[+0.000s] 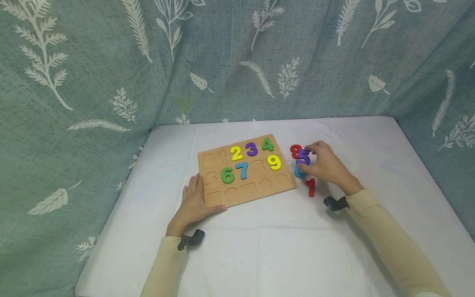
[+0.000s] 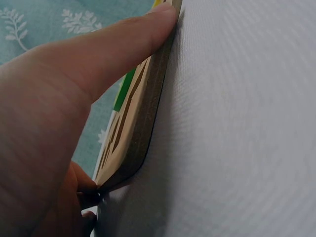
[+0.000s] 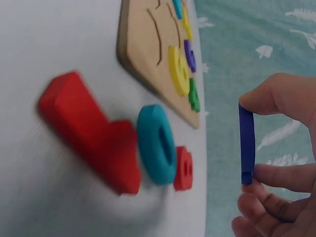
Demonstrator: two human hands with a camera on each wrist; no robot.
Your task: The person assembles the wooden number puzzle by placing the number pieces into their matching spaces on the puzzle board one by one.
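Observation:
My right hand pinches a purple number 5 between thumb and fingers; in the right wrist view the purple piece is seen edge-on, above the table. Under and around that hand lie a red 8, a blue 0 partly hidden in the head view, and a red 1. A wooden number board lies slightly turned on the table. At its near left corner rests my left hand, fingers along the left edge and thumb on the front edge.
On the board sit a yellow 2, purple 3, green 4, green 6, blue 7 and yellow 9. Other outlined recesses hold no pieces. A white cloth covers the table; patterned green fabric hangs behind.

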